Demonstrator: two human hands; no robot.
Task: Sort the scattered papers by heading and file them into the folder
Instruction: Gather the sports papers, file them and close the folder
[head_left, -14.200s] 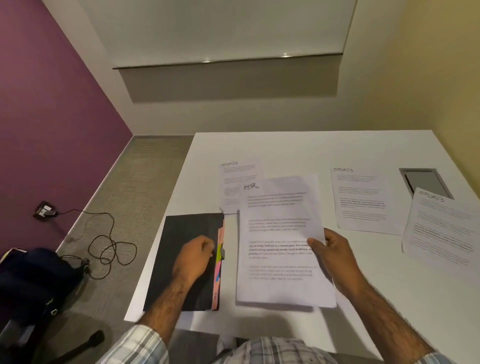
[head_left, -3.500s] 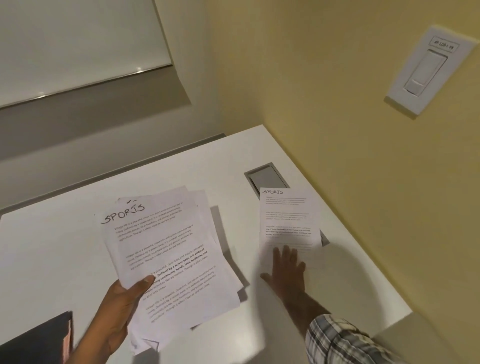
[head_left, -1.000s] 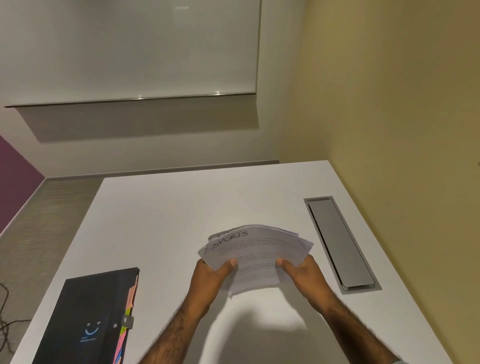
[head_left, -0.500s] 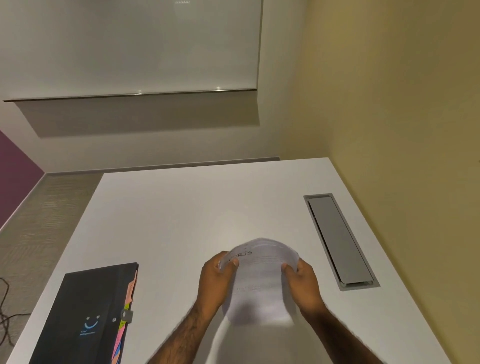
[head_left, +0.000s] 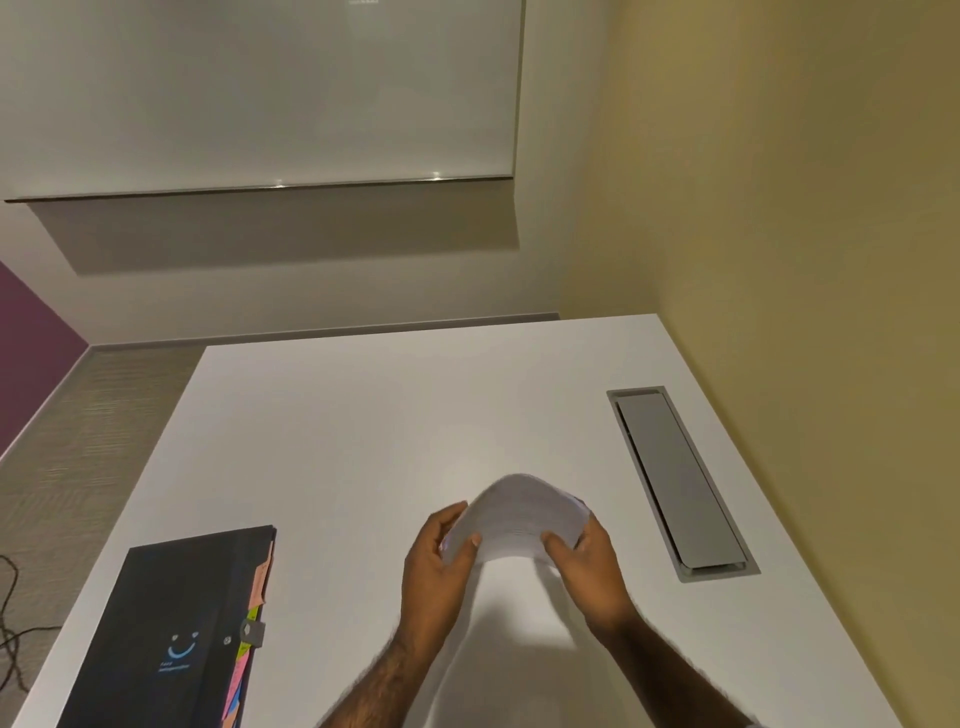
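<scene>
A stack of white papers (head_left: 519, 517) stands on edge above the white table (head_left: 363, 426), its top bowed toward me and blurred, so no heading can be read. My left hand (head_left: 439, 564) grips its left edge and my right hand (head_left: 587, 558) grips its right edge. The black folder (head_left: 171, 634) lies shut at the table's near left, with coloured tabs along its right side and a small snap clasp.
A grey cable hatch (head_left: 675, 483) is set into the table on the right, close to the yellow wall. A black cord (head_left: 8, 623) lies on the carpet at the far left.
The fanned sheets were pulled together between both hands and tipped upright. The heading that faced me a second ago no longer shows.
</scene>
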